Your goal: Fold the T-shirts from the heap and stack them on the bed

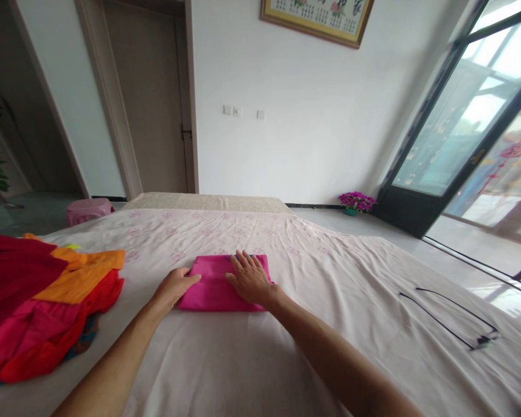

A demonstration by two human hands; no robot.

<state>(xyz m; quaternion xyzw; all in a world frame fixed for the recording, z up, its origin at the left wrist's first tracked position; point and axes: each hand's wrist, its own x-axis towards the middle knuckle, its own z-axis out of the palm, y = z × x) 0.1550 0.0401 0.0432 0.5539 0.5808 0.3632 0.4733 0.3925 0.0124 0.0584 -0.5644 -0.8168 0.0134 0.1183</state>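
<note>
A bright pink cloth (217, 289), folded into a flat, neat rectangle, lies on the bedsheet in front of me. At its left edge is my left hand (173, 289), with the thumb on top and the fingers curled at the side, partly hidden. My right hand (250, 279) lies flat on the right half of the cloth, palm down and fingers spread. A bit of dark blue shows along the cloth's far edge near the right fingertips. What kind of garment it is cannot be made out.
A heap of red, orange and pink clothes (47, 301) lies at the left. Black-framed glasses (481, 340) rest on the creased pale sheet (342, 324) at the right. Beyond the bed are a pink stool (89, 211), a potted purple flower (356, 201) and a glass door (455, 121).
</note>
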